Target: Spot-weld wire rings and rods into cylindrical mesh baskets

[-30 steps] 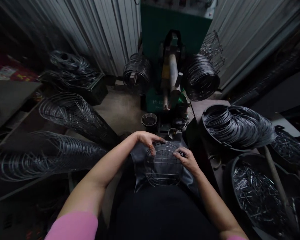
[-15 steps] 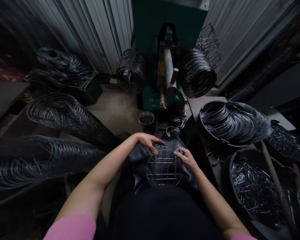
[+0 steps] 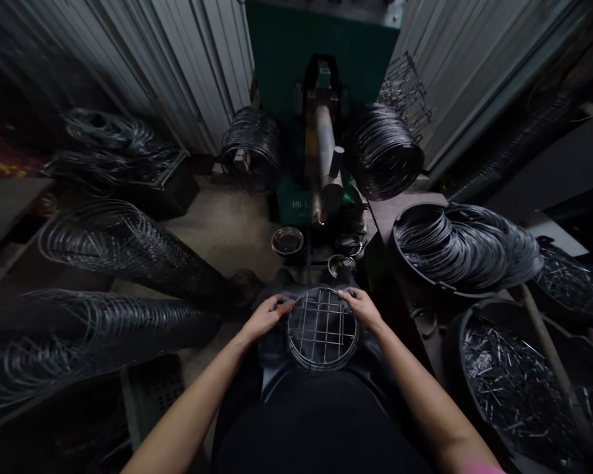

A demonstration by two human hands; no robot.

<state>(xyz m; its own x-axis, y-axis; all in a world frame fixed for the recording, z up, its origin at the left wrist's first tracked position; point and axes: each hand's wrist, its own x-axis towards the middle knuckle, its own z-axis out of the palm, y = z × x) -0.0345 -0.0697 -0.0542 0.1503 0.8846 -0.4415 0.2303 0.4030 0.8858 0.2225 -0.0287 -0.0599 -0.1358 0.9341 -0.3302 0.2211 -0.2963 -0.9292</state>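
A round wire rack (image 3: 325, 337) with crossing wires inside its rim lies over my lap on a dark apron (image 3: 316, 421). At its upper left edge is my left hand (image 3: 269, 315), with thumb and fingers closed on the rim. My right hand (image 3: 360, 307) pinches the upper right part of the rim. Small dark bits show by the right fingers, too unclear to name. The rim looks doubled along the bottom, as if more than one ring were stacked there.
Ahead stands a green machine (image 3: 296, 204) with a thick metal arm (image 3: 326, 138). Wire rings hang on both sides of it. At right are a tub of wire rings (image 3: 467, 247) and a tub of short metal rods (image 3: 514, 382). Tall stacks of wire rings (image 3: 123, 316) lean at left.
My left hand has shifted from above the rack to its left side and now grips there. The rack has turned and lies flatter. My right hand stays on the upper right rim.
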